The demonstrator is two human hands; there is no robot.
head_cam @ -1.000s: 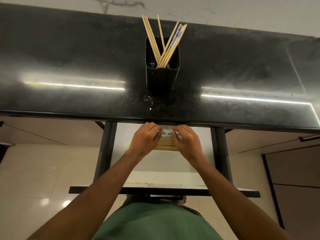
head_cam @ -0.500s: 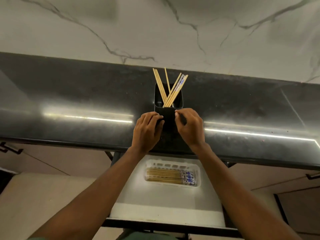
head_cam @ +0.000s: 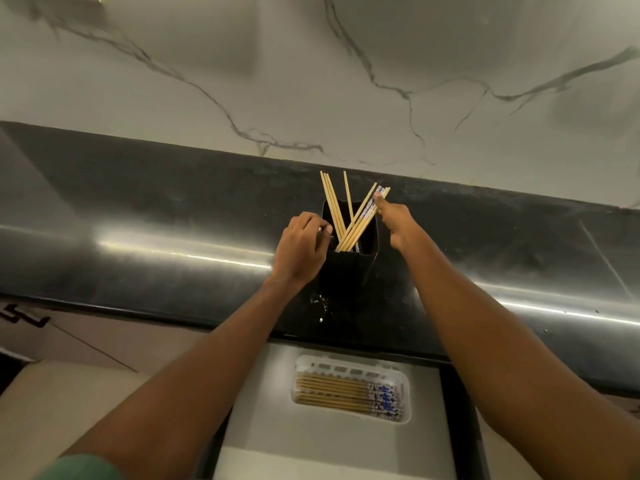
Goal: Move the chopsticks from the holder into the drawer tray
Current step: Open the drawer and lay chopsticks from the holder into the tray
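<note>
**A:** Right hand [head_cam: 393, 221] is up at the black holder [head_cam: 343, 271]. 1 fingertip [head_cam: 379, 195] touches the patterned top ends of the chopsticks [head_cam: 358, 223] that lean right.

**B:** Closed around them?

**A:** Can't tell. The rest of its fingers are hidden behind the hand itself, so pinch or plain touch, I can't call it.

**B:** And the other side?

**A:** Left hand [head_cam: 301, 247] is pressed to the holder's left wall, fingers curled over the rim and holding it. Something small and shiny glints at its fingertips, too small to name.

**B:** So where do the sticks stand?

**A:** In the holder, fanned out: a group leaning left, 1 thin stick near upright in the middle, and the group leaning right under that fingertip. Their lower ends vanish into the dark inside.

**B:** Below that?

**A:** The holder stands on a glossy black counter [head_cam: 138, 220] near its front edge, between the 2 forearms. Under the edge an open drawer [head_cam: 311, 445] shows a white tray [head_cam: 346, 362], with a flat bundle [head_cam: 332, 393] of chopsticks lying side by side in it, patterned ends to the right.

**B:** Anything cut off?

**A:** The drawer's front runs out of frame, and the counter edge covers its back. A marble wall [head_cam: 311, 81] rises behind the counter.
</note>
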